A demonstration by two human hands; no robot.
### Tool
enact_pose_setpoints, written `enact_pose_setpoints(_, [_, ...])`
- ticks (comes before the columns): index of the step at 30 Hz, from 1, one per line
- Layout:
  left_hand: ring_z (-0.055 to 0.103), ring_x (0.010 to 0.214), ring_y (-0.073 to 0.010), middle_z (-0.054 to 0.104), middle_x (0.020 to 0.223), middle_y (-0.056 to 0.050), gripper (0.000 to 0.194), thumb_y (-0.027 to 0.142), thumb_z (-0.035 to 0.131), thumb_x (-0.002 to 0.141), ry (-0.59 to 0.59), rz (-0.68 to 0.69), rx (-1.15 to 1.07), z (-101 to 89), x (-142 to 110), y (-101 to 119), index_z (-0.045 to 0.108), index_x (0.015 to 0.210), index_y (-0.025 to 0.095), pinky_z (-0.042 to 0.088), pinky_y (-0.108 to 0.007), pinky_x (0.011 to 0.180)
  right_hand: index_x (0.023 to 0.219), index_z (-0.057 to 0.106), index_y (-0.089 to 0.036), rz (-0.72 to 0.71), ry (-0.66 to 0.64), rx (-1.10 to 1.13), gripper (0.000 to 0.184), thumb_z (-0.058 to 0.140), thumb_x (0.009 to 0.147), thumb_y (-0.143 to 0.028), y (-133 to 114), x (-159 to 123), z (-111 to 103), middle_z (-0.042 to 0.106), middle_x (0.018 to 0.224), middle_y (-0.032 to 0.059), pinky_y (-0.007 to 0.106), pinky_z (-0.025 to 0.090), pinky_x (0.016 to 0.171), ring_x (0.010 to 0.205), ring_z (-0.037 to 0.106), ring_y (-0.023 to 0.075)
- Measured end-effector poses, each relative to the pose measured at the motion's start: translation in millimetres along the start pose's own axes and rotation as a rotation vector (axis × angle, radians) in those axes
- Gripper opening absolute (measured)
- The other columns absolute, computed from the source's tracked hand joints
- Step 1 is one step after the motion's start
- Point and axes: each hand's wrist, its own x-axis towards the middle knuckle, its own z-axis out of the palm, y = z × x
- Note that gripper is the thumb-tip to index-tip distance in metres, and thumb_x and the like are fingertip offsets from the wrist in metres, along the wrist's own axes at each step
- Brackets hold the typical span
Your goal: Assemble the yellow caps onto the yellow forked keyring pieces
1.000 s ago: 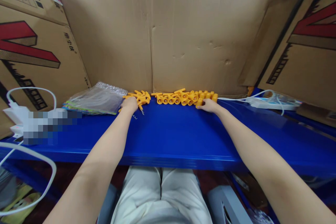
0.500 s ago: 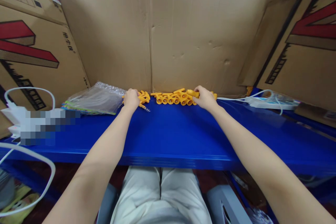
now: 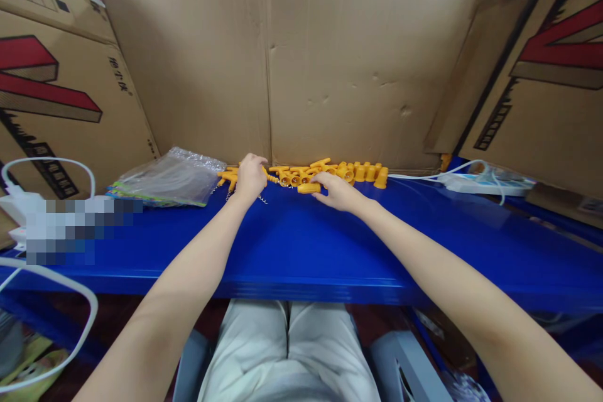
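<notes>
A row of small yellow plastic parts lies along the back of the blue shelf, against a cardboard wall. My left hand is closed on one yellow part with a short metal screw hanging under it. Another yellow piece is pinched in the fingertips of my right hand and held just in front of the row. The two hands are close together, left of the row's middle.
A clear plastic bag with coloured sheets lies at the left. White cables and a charger sit at the far left. A white power strip lies at the right. Cardboard boxes wall in the shelf.
My right hand has moved left from the row's right end, carrying a yellow piece out of it. My left hand has shifted a little to the right toward it.
</notes>
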Motion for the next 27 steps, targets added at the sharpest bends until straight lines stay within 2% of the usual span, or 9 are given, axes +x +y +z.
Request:
enact_pose_setpoints(3, [0.061,0.103,-0.0198,0.067,0.107,-0.010,0.041,0.004,0.040,0.080,-0.086,-0.057,0.066,3.7,-2.7,2.7,0.073,0.103,0.014,0.045,-0.029,0.096,0.103,0.063,-0.018,-0.006,0.002,0.002,0.023,0.060,0.081,-0.020,-0.5,0.1,3.0,0.068,0.103,0.0104,0.038,0.050,0.086,0.094,0.064,0.0231])
enact_pose_setpoints(9, [0.063,0.105,-0.0210,0.069,0.110,-0.011,0.042,0.004,0.042,0.080,-0.160,-0.085,0.123,8.6,-6.3,5.0,0.073,0.106,0.013,0.046,-0.032,0.099,0.103,0.063,-0.017,0.002,0.015,-0.005,0.022,0.060,0.082,-0.022,-2.7,-0.6,3.5,0.068,0.102,0.0113,0.039,0.051,0.085,0.093,0.064,0.0239])
enact_pose_setpoints(15, [0.063,0.108,-0.0221,0.070,0.112,-0.013,0.043,0.002,0.041,0.079,-0.195,-0.088,0.130,9.0,-8.4,8.6,0.073,0.108,0.010,0.047,-0.032,0.099,0.104,0.064,-0.014,0.021,0.013,-0.004,0.024,0.060,0.082,-0.022,-2.1,-0.3,4.7,0.068,0.102,0.0129,0.039,0.050,0.086,0.093,0.064,0.0240])
enact_pose_setpoints(21, [0.064,0.107,-0.0239,0.070,0.113,-0.013,0.044,0.003,0.044,0.076,-0.186,-0.141,0.106,10.0,-6.4,4.1,0.074,0.108,0.012,0.048,-0.037,0.099,0.103,0.065,-0.018,0.026,0.065,0.021,0.023,0.061,0.081,-0.022,3.1,0.2,6.2,0.069,0.101,0.0096,0.039,0.050,0.087,0.093,0.065,0.0232])
enact_pose_setpoints(27, [0.063,0.110,-0.0229,0.070,0.114,-0.013,0.044,0.001,0.045,0.075,-0.204,-0.146,0.092,11.4,-4.3,0.1,0.073,0.108,0.011,0.047,-0.034,0.100,0.105,0.065,-0.018,0.027,0.083,0.040,0.025,0.061,0.082,-0.024,2.4,0.0,2.6,0.069,0.103,0.0104,0.042,0.050,0.089,0.096,0.065,0.0245])
